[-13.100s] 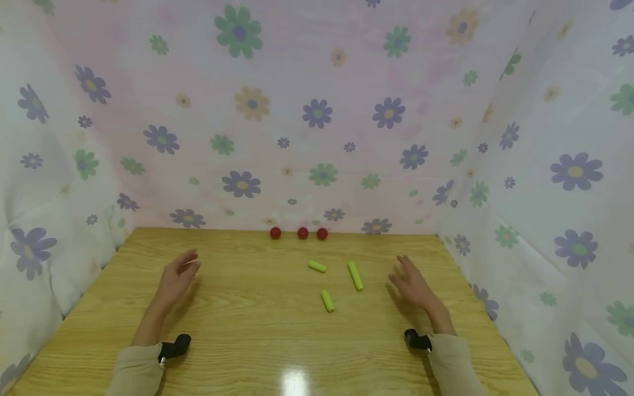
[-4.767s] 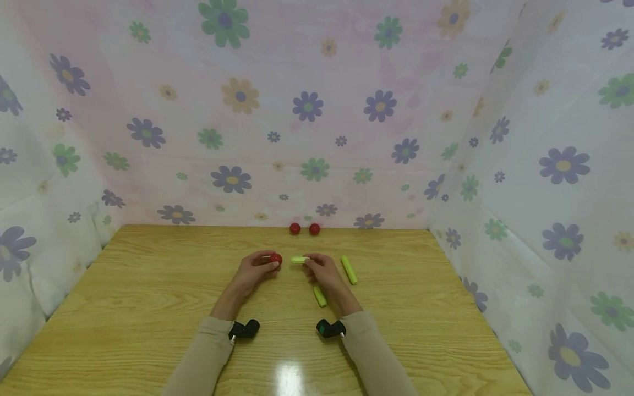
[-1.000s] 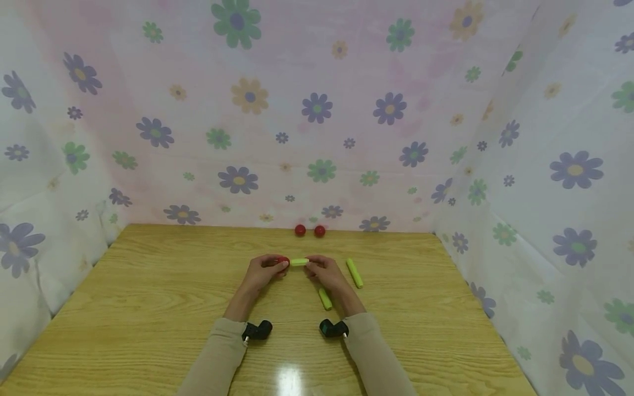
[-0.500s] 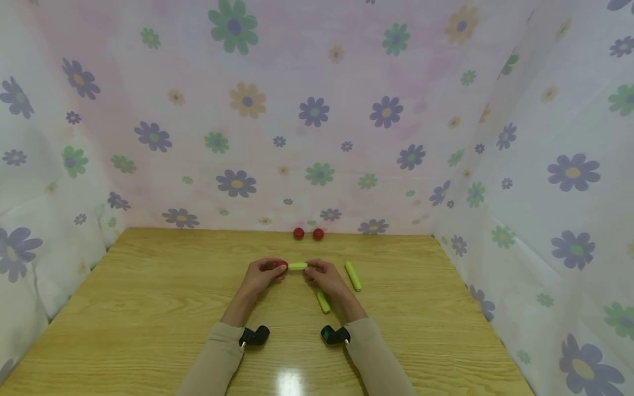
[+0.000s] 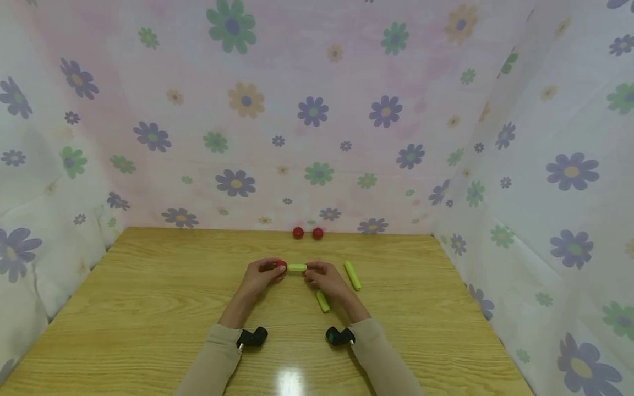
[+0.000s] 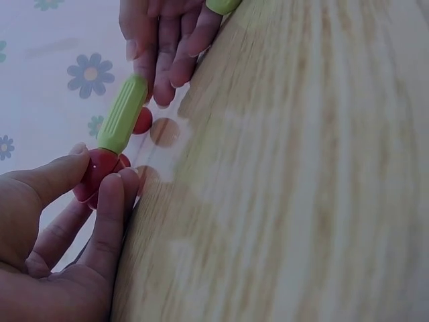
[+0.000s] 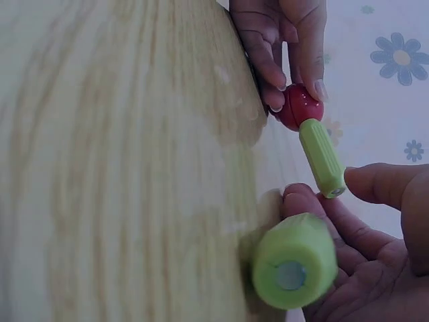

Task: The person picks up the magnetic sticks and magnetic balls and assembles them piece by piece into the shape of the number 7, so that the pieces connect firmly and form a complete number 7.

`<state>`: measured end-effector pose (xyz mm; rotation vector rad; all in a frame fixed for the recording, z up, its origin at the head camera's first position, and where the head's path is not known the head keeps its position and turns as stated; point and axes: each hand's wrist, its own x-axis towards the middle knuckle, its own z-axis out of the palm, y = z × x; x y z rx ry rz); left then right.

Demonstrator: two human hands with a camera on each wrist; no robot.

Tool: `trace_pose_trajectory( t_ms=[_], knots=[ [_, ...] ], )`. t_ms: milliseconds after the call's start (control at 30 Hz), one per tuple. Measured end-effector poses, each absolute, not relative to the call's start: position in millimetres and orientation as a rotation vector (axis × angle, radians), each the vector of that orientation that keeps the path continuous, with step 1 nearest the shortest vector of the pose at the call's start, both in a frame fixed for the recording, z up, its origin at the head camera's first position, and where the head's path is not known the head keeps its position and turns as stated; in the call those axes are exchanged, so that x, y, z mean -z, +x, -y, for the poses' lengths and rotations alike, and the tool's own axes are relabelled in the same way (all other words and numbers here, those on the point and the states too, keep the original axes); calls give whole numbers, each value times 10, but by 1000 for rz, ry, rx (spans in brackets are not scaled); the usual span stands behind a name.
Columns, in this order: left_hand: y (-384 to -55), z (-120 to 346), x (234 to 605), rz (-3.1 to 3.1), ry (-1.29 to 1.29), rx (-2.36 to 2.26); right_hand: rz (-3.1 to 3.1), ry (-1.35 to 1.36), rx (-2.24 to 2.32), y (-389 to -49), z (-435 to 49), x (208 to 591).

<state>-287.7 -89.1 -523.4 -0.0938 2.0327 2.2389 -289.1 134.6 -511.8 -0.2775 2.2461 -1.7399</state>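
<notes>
In the head view my left hand [image 5: 257,278] pinches a glossy red ball [image 7: 303,106] between thumb and fingertips, low over the table. A short ribbed green rod [image 6: 123,115] extends from the ball, its near end meeting it. My right hand [image 5: 327,279] is at the rod's far end, thumb and fingers relaxed around it. In the left wrist view a slight gap shows between the right thumb and the rod. A metal disc shows in that end in the right wrist view. A second short green rod [image 5: 323,302] lies below the right hand, looming large in the right wrist view.
Two more red balls, a left one [image 5: 298,233] and a right one [image 5: 318,234], sit at the table's back edge. A longer green rod [image 5: 353,275] lies right of my right hand. Flowered cloth [image 5: 277,121] encloses the wooden table [image 5: 163,330] at back and sides.
Earlier both hands were empty and three balls stood at the back. Then ball and rod were held apart, and later brought together. In the last half second my right fingers have loosened from the rod.
</notes>
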Motion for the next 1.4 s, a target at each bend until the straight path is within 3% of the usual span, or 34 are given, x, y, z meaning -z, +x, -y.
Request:
trace_pose_trajectory(
  t_ms=[733, 1400],
  knots=[
    [-2920, 1031, 5265, -2007, 84, -2182, -2594, -524, 1322, -2725, -1512, 4969],
    [-3033, 1115, 5241, -2135, 36, -2139, -2514, -334, 1601, -2849, -1562, 5074]
  ],
)
